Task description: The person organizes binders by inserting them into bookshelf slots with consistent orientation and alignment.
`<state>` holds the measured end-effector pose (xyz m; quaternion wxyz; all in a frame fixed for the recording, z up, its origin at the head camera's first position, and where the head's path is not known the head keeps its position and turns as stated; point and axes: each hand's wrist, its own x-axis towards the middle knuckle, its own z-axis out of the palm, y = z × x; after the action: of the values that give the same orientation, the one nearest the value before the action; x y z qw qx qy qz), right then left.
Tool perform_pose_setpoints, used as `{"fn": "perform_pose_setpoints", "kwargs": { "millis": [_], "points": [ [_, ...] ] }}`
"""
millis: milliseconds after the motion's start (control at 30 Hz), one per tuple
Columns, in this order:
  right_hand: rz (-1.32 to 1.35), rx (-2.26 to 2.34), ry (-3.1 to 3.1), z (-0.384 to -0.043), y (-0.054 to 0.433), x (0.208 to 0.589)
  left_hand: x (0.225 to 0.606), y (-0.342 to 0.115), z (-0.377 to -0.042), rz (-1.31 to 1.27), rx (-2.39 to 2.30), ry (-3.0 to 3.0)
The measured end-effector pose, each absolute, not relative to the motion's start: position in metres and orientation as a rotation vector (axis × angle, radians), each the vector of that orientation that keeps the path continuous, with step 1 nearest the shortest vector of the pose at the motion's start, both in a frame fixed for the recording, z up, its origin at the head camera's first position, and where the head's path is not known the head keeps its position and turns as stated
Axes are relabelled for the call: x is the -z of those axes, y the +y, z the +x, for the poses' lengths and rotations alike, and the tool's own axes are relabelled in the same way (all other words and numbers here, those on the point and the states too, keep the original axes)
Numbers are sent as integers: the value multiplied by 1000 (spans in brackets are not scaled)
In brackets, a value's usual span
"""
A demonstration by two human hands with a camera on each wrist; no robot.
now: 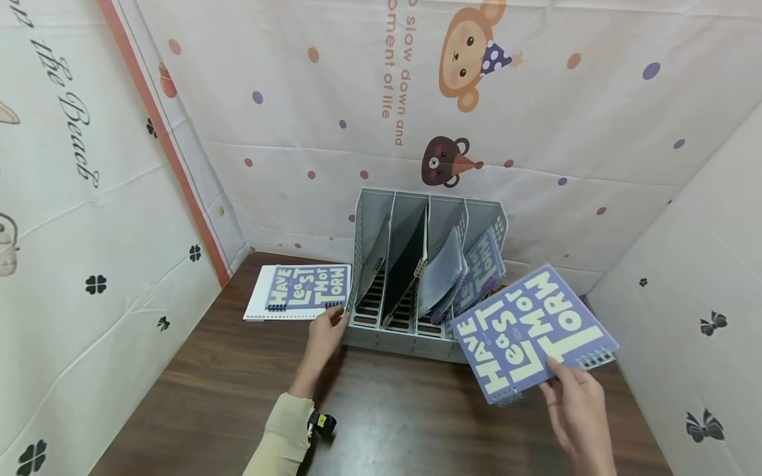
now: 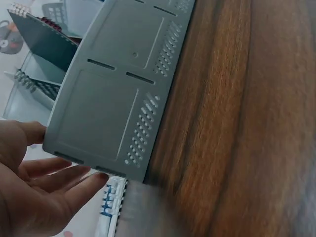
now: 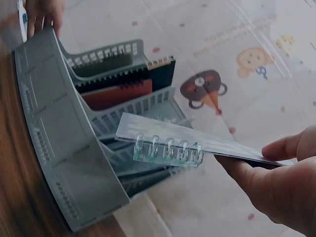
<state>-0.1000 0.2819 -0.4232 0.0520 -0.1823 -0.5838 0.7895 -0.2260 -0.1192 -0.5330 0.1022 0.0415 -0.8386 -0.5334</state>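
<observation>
My right hand (image 1: 574,403) pinches a purple spiral notebook (image 1: 536,334) by its near edge, thumb on top, to the right of a grey file rack (image 1: 405,340). In the right wrist view the notebook (image 3: 163,131) is nearly edge-on, its clear plastic rings (image 3: 170,150) hanging below. My left hand (image 1: 327,334) holds the rack's front left corner; in the left wrist view the thumb lies at the corner and the fingers along the side wall. Notebooks lean in the rack's compartments, including a black one (image 1: 405,271), a pale one (image 1: 440,271) and a purple one (image 1: 479,271).
Left of the rack, another purple notebook (image 1: 309,287) lies on a white spiral notebook (image 1: 256,304). The brown wooden table (image 1: 381,416) meets printed cloth walls (image 1: 333,99) at the back and sides. A black strap device (image 1: 323,423) is on the left wrist.
</observation>
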Motion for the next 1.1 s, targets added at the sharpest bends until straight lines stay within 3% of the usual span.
{"fn": "perform_pose_setpoints", "kwargs": {
  "millis": [467,800,1100],
  "points": [
    [-160,-2359,-1997,-102,229,422,532,-119,-226,213,1530,-2559],
    [-219,-2160,-2319,-111,183,414,533,-119,-229,215,1594,-2559],
    [-16,-1974,-2366,-132,134,419,533,-120,-231,232,1623,-2548]
  ]
}}
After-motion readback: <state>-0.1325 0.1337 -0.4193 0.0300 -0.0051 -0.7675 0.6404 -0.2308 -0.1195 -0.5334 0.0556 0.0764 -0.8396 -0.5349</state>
